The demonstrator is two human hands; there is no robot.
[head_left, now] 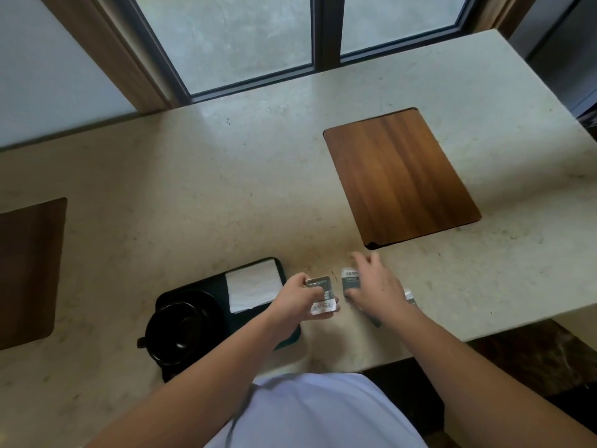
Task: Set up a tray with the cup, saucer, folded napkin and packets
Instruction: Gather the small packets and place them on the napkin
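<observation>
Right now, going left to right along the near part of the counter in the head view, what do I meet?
Black cup → white napkin on the black tray → left hand holding a packet → right hand over the loose packets.

Pale stone counter [226, 176] under a dark-framed window [318, 30] giving daylight; wooden board [400, 176] inset right, another [26, 270] left; dark floor [529, 357] below.

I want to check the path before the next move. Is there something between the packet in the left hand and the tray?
Nothing visible blocks it. The left hand holds the packet just right of the tray, with only bare counter between. The napkin fills the tray's far right corner.
</observation>
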